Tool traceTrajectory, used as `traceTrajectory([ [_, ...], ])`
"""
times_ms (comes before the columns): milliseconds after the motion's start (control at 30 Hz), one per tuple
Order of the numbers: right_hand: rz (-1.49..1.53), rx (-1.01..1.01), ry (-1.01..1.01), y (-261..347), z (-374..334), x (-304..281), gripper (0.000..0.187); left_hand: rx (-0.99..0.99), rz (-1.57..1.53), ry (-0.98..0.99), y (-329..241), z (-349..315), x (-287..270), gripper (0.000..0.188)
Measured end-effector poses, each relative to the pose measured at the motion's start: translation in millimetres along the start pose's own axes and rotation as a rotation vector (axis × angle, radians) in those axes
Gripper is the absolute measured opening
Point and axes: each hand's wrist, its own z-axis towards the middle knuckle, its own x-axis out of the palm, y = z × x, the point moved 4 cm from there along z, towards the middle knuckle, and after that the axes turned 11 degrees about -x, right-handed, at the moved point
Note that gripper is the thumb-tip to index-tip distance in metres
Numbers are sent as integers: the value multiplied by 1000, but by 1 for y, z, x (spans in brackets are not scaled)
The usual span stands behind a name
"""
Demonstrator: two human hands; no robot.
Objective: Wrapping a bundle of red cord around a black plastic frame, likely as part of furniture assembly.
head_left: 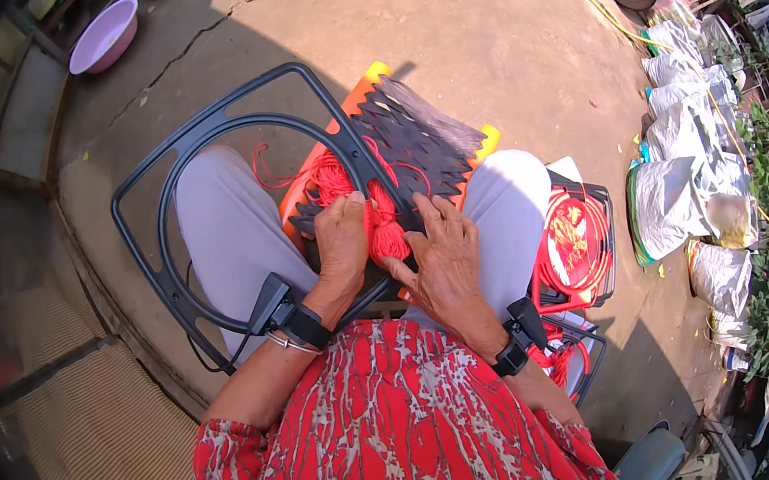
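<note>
A black plastic frame (185, 125) with a large round opening leans across my lap. At its right side lies a bundle of red cord (388, 236), with a looser tangle of red cord (329, 177) just beyond it. My left hand (343, 242) is closed, its fingertips pinching red cord beside the bundle. My right hand (442, 250) curls over the frame's right edge, thumb against the bundle and fingers slightly apart. Its palm hides part of the frame. Under the cord, between my knees, is an orange holder (356, 98) with jagged dark strips (418, 124).
To the right of my knee stand a black frame with coiled red cord (572, 249) and a second one (565, 357) nearer me. White sacks (671, 202) line the right side. A pink basin (103, 36) sits far left. A yellow hose (596, 3) crosses the concrete.
</note>
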Motion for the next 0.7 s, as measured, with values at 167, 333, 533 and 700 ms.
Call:
traceTrajectory([
  [167,-70,69,70,7,0,12,44,70,82,-44,10,7,-2,26],
  [333,-74,105,85,1,3,24,44,103,90,-86,19,14,1,28],
  [533,48,82,-33,-11,4,32,32,93,54,-92,11,5,10,30],
  [700,397,250,-120,-21,2,8,20,44,116,-20,3,5,3,26],
])
